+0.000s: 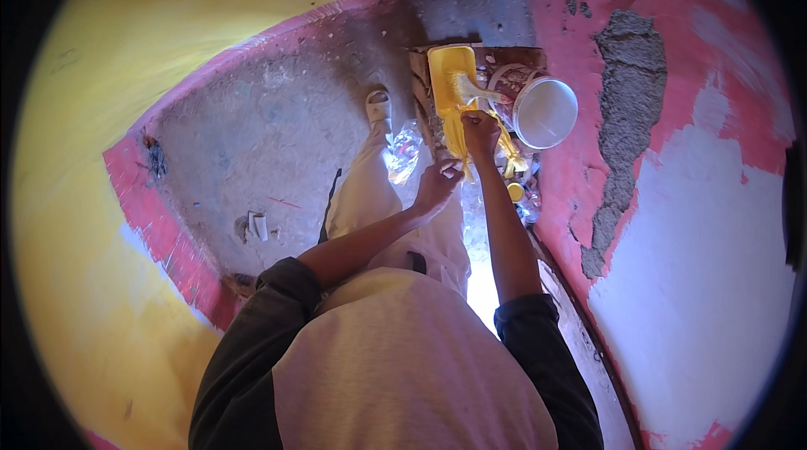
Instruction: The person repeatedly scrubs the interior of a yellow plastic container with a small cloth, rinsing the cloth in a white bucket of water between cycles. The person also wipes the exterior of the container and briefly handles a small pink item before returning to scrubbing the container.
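Observation:
My right hand [481, 133] pinches a crumpled yellow plastic sheet or bag [455, 134], just below the yellow paint tray [449, 65]. My left hand [436, 188] is beside the hanging lower end of that yellow material, fingers curled; whether they grip it is unclear. A wide paintbrush [473, 90] with pale, paint-smeared bristles lies across the tray, its handle pointing right. Against the tray's right side a white plastic bucket [545, 112] leans on its side, its open mouth towards me. More yellow strands [509, 150] hang to the right of my right hand.
A peeling pink wall [567, 185] with white patches and bare cement rises on the right. To the left a yellow wall [69, 197] curves above a pink skirting band [164, 248]. Crumpled clear plastic [403, 150] and a yellow lid [516, 192] lie near my legs.

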### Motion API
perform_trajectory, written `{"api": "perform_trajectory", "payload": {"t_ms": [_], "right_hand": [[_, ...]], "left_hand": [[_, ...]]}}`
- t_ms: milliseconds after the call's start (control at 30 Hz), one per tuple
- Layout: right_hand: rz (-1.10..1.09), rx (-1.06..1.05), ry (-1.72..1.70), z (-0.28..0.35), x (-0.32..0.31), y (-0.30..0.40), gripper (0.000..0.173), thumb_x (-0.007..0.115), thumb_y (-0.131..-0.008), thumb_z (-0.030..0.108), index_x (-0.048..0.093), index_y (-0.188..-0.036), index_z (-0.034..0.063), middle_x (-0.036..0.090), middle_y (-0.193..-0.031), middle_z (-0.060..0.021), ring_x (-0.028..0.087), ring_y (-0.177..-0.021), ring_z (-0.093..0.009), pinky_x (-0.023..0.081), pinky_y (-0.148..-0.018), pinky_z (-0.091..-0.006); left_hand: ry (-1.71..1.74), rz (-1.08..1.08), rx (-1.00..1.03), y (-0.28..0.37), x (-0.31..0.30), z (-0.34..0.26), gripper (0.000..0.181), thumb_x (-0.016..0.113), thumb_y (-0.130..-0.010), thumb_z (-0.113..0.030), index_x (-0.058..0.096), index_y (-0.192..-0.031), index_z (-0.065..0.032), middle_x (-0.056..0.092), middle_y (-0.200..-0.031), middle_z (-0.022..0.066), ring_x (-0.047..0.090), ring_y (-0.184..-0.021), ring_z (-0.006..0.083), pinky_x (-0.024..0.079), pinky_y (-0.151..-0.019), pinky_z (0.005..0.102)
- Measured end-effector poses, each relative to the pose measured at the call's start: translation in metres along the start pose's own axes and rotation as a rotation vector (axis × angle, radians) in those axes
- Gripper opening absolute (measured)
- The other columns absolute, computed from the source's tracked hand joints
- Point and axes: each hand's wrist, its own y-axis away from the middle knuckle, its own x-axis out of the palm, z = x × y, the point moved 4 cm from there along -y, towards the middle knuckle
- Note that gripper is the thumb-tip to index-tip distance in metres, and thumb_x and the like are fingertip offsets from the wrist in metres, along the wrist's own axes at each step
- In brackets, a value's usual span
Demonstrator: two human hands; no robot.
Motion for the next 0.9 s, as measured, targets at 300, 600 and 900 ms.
{"api": "perform_trajectory", "payload": {"t_ms": [300, 600, 900], "right_hand": [[-0.013, 0.002, 0.056, -0.022, 0.019, 0.003, 0.021, 0.072, -0.077, 0.022, 0.076, -0.088, 0.0043, 0.074, -0.079, -0.0135, 0.071, -0.071, -0.027, 0.054, -0.071, -0.0378], [-0.072, -0.027, -0.008, -0.026, 0.041, -0.003, 0.015, 0.067, -0.079, 0.013, 0.074, -0.085, 0.0014, 0.072, -0.078, -0.0176, 0.072, -0.073, -0.032, 0.054, -0.070, -0.0398], [-0.067, -0.080, 0.012, -0.025, 0.047, -0.008, 0.011, 0.069, -0.078, 0.011, 0.071, -0.082, 0.0018, 0.072, -0.080, -0.0170, 0.071, -0.074, -0.032, 0.055, -0.071, -0.0390]], "left_hand": [[-0.059, -0.010, -0.015, -0.005, -0.004, 0.018, 0.040, 0.066, -0.089, -0.018, 0.064, -0.123, 0.0027, 0.070, -0.109, 0.0098, 0.062, -0.092, 0.0135, 0.049, -0.083, 0.0282], [-0.025, -0.021, -0.146, -0.022, -0.009, 0.036, 0.046, 0.068, -0.086, -0.019, 0.062, -0.125, 0.0037, 0.070, -0.107, 0.0108, 0.063, -0.090, 0.0132, 0.049, -0.080, 0.0271], [0.013, -0.051, -0.120, -0.030, -0.008, 0.045, 0.047, 0.067, -0.086, -0.020, 0.062, -0.127, 0.0032, 0.070, -0.103, 0.0092, 0.061, -0.087, 0.0132, 0.048, -0.077, 0.0270]]}}
